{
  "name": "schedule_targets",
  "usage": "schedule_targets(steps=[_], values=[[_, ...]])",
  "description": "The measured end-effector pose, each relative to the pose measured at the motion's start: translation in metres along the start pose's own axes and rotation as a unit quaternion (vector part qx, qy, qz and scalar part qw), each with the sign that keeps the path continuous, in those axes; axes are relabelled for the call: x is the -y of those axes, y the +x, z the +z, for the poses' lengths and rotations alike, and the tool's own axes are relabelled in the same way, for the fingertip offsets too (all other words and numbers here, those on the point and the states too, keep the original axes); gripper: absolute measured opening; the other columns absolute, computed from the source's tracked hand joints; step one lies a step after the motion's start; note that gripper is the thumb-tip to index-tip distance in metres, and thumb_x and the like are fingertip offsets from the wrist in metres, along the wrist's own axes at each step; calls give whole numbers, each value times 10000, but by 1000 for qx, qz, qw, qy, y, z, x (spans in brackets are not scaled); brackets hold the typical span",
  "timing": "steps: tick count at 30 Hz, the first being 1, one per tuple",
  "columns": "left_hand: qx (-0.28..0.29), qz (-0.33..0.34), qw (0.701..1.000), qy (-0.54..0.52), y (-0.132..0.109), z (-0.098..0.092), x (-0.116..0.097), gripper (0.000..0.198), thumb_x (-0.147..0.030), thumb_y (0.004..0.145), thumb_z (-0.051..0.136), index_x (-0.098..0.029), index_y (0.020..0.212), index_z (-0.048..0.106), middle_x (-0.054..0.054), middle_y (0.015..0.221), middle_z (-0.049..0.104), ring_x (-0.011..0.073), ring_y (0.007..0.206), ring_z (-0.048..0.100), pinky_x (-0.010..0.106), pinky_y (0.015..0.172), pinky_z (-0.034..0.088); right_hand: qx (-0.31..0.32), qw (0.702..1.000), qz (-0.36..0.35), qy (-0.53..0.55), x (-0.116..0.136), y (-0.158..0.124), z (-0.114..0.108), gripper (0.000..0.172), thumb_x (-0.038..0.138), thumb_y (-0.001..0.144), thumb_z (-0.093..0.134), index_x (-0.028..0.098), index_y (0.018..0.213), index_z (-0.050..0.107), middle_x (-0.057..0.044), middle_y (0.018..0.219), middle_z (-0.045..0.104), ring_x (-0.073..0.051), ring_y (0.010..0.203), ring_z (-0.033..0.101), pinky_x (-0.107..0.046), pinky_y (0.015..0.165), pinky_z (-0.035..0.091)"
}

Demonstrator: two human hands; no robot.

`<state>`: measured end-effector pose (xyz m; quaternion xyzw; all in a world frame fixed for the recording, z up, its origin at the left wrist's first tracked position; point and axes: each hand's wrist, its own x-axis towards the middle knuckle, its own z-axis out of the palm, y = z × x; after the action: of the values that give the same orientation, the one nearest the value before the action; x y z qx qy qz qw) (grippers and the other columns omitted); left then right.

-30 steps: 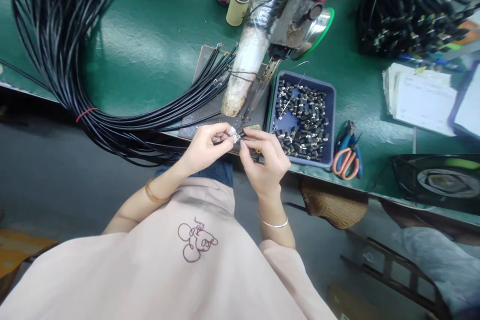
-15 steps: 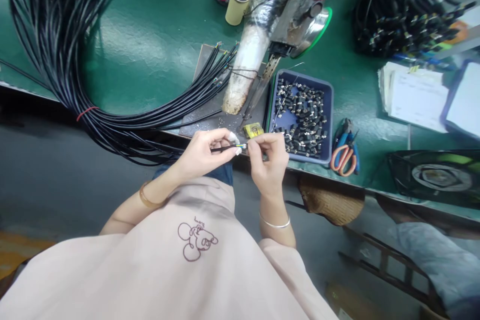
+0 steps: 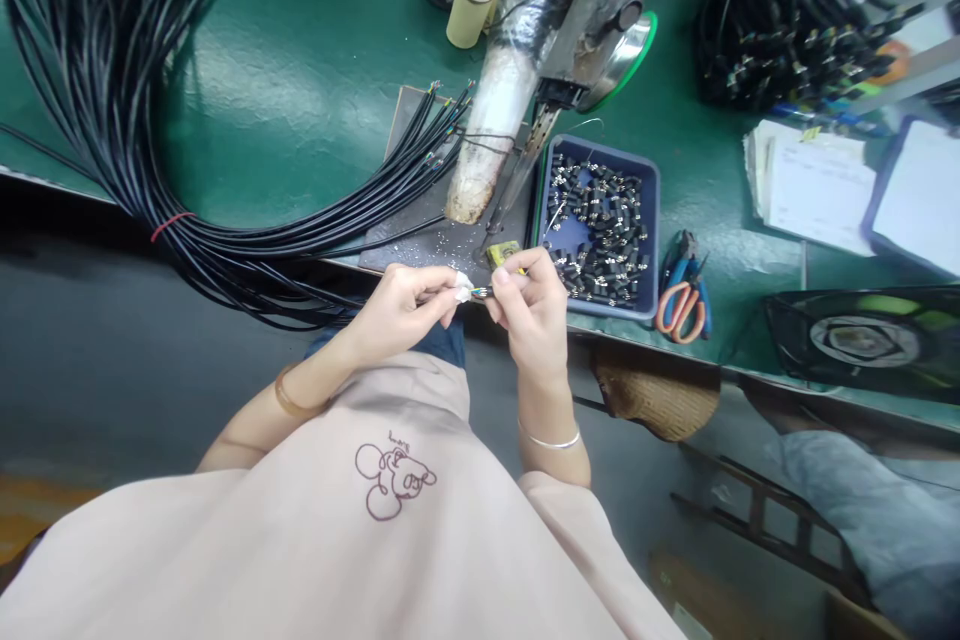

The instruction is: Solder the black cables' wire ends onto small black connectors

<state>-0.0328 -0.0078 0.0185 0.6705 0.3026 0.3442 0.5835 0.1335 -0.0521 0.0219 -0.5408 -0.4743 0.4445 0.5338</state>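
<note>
My left hand (image 3: 401, 312) is closed around a black cable just behind its stripped end, with white covers on the thumb and a fingertip. Thin coloured wires (image 3: 475, 292) stick out of that end toward the right. My right hand (image 3: 534, 310) pinches at the bare tips of these wires; its fingers partly hide them. Just behind the right fingers lies a small yellow sponge-like block (image 3: 504, 252). To the right, a blue tray (image 3: 654, 220) holds many small black connectors (image 3: 611, 205) with metal pins.
A bundle of black cables (image 3: 247, 242), tied with a red band, curves over the bench's left side. A soldering iron (image 3: 517, 182) and a foil duct (image 3: 480, 155) slant down above a grey board (image 3: 409, 245). Pliers and cutters (image 3: 684, 295) lie right of the tray.
My right fingers have moved slightly left and closed over the wire tips, so less of the wires shows. My left hand stays almost in place. The whole view has shifted a little.
</note>
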Motion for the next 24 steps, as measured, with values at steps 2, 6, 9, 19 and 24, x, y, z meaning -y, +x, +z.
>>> schedule_targets(steps=[2,6,9,19,24], values=[[5,-10,1000,5,0,-1,-1,368,-237,960,564,-157,601,551,-36,530,536,58,470,401,186,493,367,-3,1000,-3,-12,-1,-1,1,387,565,934,667,261,851,444,133,525,408,-47,395,329,-201,431,270],[22,-29,999,6,1,-3,-2,377,-216,955,552,-153,584,537,-42,524,518,51,466,379,182,494,347,-1,1000,1,-18,-2,-2,1,392,579,940,655,264,856,437,138,498,418,-49,381,312,-207,421,254],[28,-38,999,3,1,-3,-2,369,-202,947,539,-151,582,534,-47,523,508,46,466,368,182,494,331,2,1000,11,-24,-2,-3,0,401,593,940,646,267,854,428,139,492,418,-52,376,312,-210,416,249],[9,-24,999,21,-1,1,1,353,-224,951,548,-158,604,530,-40,537,521,60,488,420,198,518,349,-10,999,-3,-46,-3,-4,0,369,558,950,643,260,856,444,134,493,458,-52,389,355,-205,440,281],[-13,12,997,74,-4,3,4,281,-201,961,575,-147,688,614,-50,556,550,62,503,454,189,524,370,-11,1000,18,-23,-4,-4,-1,374,560,935,664,262,860,451,129,500,466,-52,392,363,-195,423,260]])
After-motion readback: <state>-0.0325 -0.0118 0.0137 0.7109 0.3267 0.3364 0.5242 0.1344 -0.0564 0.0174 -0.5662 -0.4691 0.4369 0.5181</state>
